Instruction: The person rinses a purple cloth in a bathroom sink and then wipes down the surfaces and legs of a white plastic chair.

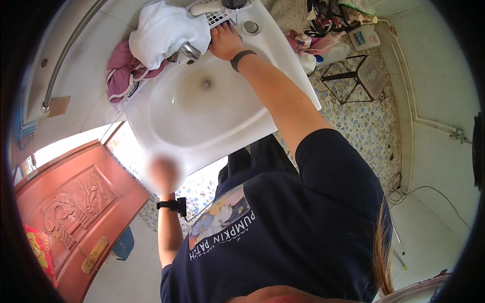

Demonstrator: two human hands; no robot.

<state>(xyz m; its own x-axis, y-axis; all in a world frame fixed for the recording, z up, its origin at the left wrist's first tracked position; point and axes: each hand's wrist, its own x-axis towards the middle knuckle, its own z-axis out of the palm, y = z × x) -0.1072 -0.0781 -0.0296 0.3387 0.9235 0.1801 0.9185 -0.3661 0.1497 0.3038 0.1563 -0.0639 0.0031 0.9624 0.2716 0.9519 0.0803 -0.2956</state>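
My right hand [226, 42] presses on the back ledge of a white washbasin [242, 130]. A dark blue cloth [228, 24] shows around its fingers, mostly covered by the hand. The chrome faucet [190, 51] is just left of this hand, partly under a white towel [161, 32]. Cloudy water seems to lie around the drain [206, 84]. At the basin's front left corner is my left hand [165, 172], blurred so that its fingers and any held thing cannot be made out.
A white plastic basket [219, 16] and a round metal fitting [251, 27] are on the back ledge. A purple cloth [122, 72] hangs at the left. Bottles [324, 43] and a folding stool [371, 77] stand right of the basin. A carved wooden door [81, 193] stands at left.
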